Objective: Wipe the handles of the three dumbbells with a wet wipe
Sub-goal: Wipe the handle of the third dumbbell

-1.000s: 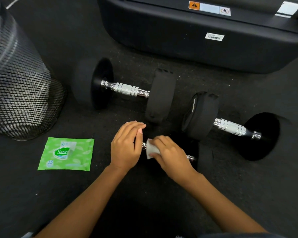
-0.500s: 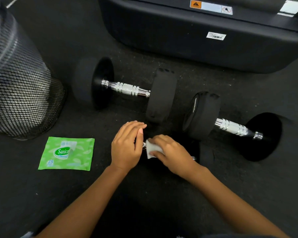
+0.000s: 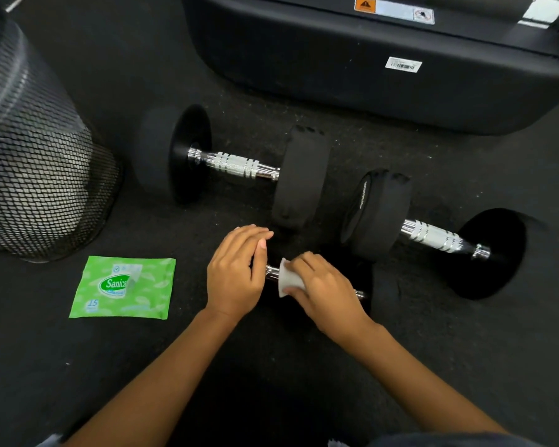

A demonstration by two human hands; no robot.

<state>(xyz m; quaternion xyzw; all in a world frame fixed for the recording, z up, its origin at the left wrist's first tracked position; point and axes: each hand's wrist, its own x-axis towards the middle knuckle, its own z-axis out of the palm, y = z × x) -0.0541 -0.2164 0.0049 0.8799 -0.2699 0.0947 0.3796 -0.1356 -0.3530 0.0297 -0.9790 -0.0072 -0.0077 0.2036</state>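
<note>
Three black dumbbells with chrome handles lie on the dark floor. The large one (image 3: pixel 239 166) is at the back, another (image 3: pixel 433 235) to the right. The small near dumbbell (image 3: pixel 378 291) is mostly hidden under my hands; only bits of its handle show. My right hand (image 3: pixel 323 285) presses a white wet wipe (image 3: pixel 288 279) around that handle. My left hand (image 3: pixel 236 272) rests with flat fingers over the dumbbell's left end, which is hidden beneath it.
A green wet-wipe pack (image 3: pixel 123 287) lies flat on the floor left of my hands. A black mesh bin (image 3: pixel 29 169) stands at the far left. A big black machine base (image 3: pixel 368 59) spans the back.
My right hand with the wipe has slid slightly left along the small dumbbell's handle. My left hand has stayed in place.
</note>
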